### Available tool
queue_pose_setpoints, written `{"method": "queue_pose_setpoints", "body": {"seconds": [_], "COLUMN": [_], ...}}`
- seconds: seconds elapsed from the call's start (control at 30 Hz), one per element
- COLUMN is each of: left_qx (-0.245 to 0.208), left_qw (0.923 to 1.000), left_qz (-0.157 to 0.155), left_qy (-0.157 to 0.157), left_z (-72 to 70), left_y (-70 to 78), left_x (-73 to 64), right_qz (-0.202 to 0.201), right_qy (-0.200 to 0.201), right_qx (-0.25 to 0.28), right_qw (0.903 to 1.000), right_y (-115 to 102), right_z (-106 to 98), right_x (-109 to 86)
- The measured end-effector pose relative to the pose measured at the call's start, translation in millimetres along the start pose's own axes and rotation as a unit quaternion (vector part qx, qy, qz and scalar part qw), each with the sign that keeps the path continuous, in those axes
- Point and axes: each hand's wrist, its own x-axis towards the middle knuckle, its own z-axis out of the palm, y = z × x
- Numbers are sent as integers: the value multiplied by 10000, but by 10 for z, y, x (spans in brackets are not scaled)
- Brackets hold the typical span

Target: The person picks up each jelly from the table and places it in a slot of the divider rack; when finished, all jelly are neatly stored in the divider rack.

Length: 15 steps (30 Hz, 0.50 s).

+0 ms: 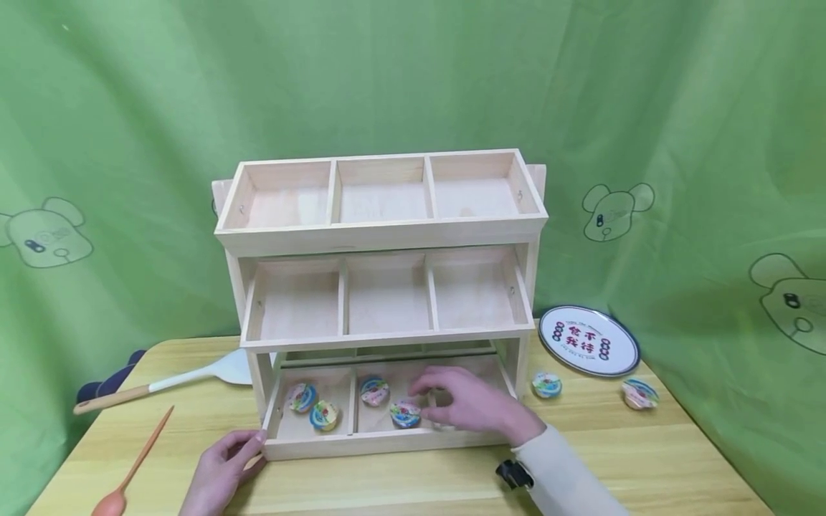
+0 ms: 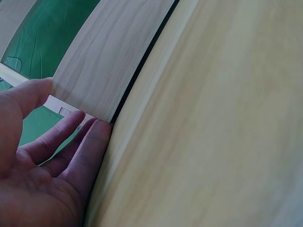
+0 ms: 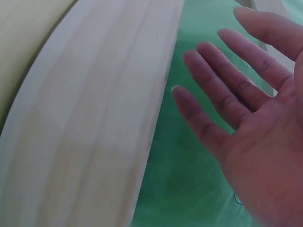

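Note:
A wooden three-tier rack [image 1: 381, 235] stands on the table, each tier split into compartments. In its bottom tray [image 1: 387, 446], two small foil-lidded jelly cups [image 1: 324, 415] lie in the left compartment. Two more jelly cups [image 1: 405, 413] lie in the middle one. My right hand [image 1: 474, 405] hovers over the tray, fingertips close beside the nearer middle cup; in the right wrist view its fingers are spread and hold nothing. My left hand [image 1: 222, 466] pinches the tray's front left corner, thumb at the top edge and fingertips lower down [image 2: 97, 130].
To the right on the table [image 1: 671, 459] are a jelly cup [image 1: 546, 385], another cup [image 1: 640, 394] and a white plate [image 1: 589, 341] with red lettering. A white spatula [image 1: 174, 380] and an orange spoon [image 1: 132, 469] lie on the left. A green curtain [image 1: 387, 79] hangs behind.

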Motion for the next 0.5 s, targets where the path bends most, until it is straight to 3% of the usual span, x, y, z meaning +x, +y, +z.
{"method": "queue_pose_setpoints", "body": {"seconds": [0.5], "left_qx": [-72], "left_qw": [10000], "left_qz": [-7], "left_qy": [6], "left_z": [-7], "left_y": [-3], "left_x": [5], "right_qz": [44], "right_qy": [133], "right_qx": [234], "right_qw": [9996], "right_y": [9], "right_z": [-133], "right_x": [-247]}}
